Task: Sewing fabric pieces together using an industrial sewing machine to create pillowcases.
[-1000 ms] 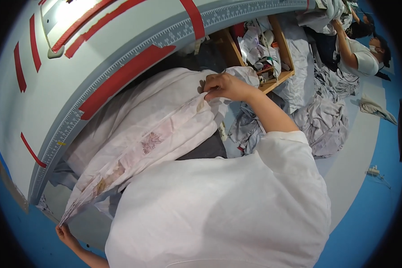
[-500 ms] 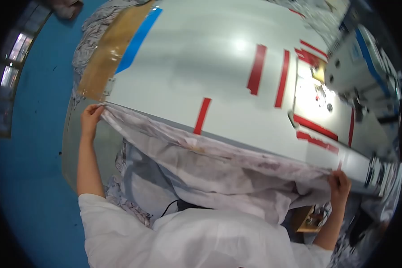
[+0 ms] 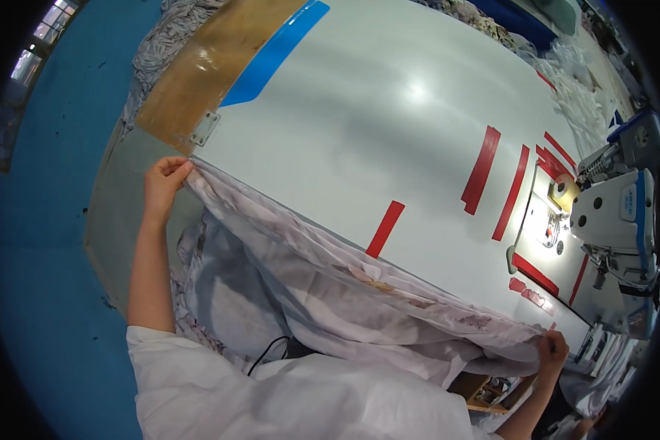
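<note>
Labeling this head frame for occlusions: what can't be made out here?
- Head view: the fingertips of the left hand are curled into the cloth, so its grip is partly hidden.
- Right hand: small, near the rim, its fingers buried in cloth folds.
- Sewing machine: needle area too small and overexposed.
- Below the table edge: the draped cloth hides what lies there.

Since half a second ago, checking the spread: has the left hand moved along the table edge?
Cannot tell: the left hand grips the fabric corner beside the metal hinge plate, as before; only the camera shifted.
</note>
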The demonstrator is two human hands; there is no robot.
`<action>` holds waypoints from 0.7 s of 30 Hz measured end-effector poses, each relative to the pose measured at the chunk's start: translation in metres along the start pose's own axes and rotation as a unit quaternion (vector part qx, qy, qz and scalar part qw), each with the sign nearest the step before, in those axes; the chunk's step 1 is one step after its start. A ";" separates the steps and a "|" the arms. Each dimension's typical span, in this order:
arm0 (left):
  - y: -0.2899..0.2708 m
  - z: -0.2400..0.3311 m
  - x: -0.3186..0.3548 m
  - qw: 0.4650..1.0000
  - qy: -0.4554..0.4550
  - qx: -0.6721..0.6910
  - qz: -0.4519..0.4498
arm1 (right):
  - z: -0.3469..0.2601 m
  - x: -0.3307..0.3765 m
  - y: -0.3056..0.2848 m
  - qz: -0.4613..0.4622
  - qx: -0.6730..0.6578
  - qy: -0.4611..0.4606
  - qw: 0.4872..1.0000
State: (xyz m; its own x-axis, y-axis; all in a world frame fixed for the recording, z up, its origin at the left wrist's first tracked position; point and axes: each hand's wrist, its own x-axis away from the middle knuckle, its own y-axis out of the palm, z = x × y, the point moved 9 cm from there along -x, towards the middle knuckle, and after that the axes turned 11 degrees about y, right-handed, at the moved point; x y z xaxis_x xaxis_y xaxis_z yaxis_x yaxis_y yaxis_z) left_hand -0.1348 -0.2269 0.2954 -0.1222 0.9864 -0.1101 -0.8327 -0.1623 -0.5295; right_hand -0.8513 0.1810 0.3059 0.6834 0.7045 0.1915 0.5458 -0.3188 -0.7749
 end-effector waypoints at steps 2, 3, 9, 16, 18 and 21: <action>0.012 -0.013 -0.014 0.998 0.001 -0.031 -0.057 | 0.006 0.010 -0.013 0.034 0.044 -0.025 0.998; 0.007 -0.019 -0.020 0.996 0.023 -0.055 -0.066 | 0.006 0.008 -0.013 0.039 0.099 -0.061 0.992; -0.077 -0.098 -0.070 0.984 0.034 -0.126 -0.119 | -0.017 -0.014 0.023 -0.071 -0.028 0.078 0.994; -0.007 -0.029 -0.043 0.992 -0.025 -0.092 -0.077 | -0.023 -0.001 -0.003 -0.027 -0.074 0.024 0.997; -0.016 -0.021 -0.037 0.993 -0.026 -0.092 -0.075 | -0.021 0.000 -0.007 -0.026 -0.082 0.026 0.996; -0.009 -0.020 -0.031 0.992 -0.019 -0.095 -0.077 | -0.012 0.002 -0.004 -0.014 -0.071 0.010 0.997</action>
State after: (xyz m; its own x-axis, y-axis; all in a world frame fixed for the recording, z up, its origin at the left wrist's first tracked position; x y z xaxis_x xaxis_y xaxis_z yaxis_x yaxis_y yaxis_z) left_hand -0.1127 -0.2561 0.2873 -0.0255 0.9996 0.0148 -0.7269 -0.0083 -0.6867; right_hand -0.8468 0.1761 0.3169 0.6765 0.7012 0.2251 0.6263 -0.3870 -0.6767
